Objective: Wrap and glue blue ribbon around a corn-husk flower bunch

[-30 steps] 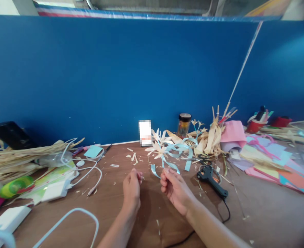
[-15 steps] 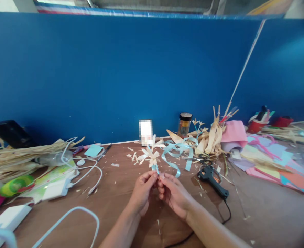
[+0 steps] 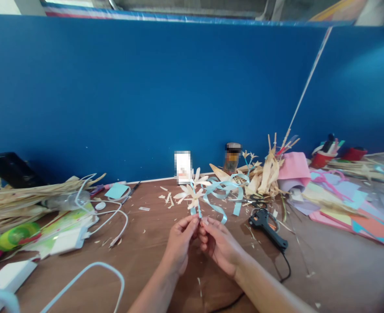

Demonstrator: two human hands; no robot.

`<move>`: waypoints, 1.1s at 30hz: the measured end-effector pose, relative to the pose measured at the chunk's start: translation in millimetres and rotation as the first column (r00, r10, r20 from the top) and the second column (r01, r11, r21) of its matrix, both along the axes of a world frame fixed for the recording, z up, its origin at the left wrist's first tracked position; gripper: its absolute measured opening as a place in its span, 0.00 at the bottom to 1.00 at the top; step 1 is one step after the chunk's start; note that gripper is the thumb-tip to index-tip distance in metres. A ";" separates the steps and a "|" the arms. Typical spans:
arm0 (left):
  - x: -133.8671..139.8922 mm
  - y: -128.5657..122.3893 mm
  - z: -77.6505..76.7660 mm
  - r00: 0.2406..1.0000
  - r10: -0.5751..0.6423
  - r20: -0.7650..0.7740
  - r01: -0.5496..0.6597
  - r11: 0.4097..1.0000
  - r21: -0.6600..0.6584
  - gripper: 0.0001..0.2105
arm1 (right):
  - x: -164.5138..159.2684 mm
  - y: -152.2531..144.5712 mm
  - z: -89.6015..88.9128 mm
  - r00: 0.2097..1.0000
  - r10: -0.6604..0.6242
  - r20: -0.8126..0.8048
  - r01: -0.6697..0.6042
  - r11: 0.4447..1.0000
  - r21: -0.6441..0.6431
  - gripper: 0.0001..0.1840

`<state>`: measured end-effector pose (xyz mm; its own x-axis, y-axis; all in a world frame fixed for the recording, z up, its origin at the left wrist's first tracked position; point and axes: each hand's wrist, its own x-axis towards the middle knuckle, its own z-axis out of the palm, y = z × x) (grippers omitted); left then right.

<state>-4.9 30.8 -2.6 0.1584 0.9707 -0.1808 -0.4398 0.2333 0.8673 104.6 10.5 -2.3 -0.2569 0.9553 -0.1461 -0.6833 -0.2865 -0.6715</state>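
Observation:
Pale dried-husk flowers stand upright above my fingertips on a stem wrapped in light blue ribbon. My left hand pinches the stem from the left. From the other side my right hand closes thumb and fingers on the same blue-wrapped stem, fingertips almost touching the left ones. The lower end of the stem is hidden behind the fingers. Loose curls of light blue ribbon lie on the table just beyond my right hand.
A black glue gun and scissors lie to the right. Behind them are a bundle of dried husks, a jar and coloured papers. White cables and a power strip occupy the left.
The flowers have turned slightly on their stem between my fingers. Both hands keep their pinch in nearly the same place; the view has shifted a little.

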 end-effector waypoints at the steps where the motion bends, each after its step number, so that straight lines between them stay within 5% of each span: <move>1: 0.8 -0.7 -0.2 1.000 -0.025 0.005 0.025 1.000 -0.005 0.15 | -0.4 -0.1 -0.2 1.000 -0.005 0.006 0.005 1.000 -0.004 0.10; 11: -0.5 0.7 -2.2 0.993 -0.115 0.009 0.115 0.993 0.041 0.15 | -1.1 -0.5 -2.0 0.997 -0.013 0.073 0.011 1.000 0.018 0.11; 26: -1.2 1.1 -9.9 0.995 -0.096 0.040 0.093 0.993 0.069 0.08 | -2.2 0.4 -8.4 0.980 -0.062 0.188 0.043 0.994 0.100 0.12; 33: 1.2 0.2 -3.7 0.986 -0.105 0.131 0.103 0.994 0.023 0.14 | -1.2 4.5 -8.7 0.944 -0.162 0.286 0.134 0.984 0.114 0.13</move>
<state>-3.6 31.0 -6.3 0.2800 0.9504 -0.1358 -0.5243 0.2698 0.8076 103.5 15.0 -11.0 -0.0708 0.9921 -0.1034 -0.4824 -0.1248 -0.8670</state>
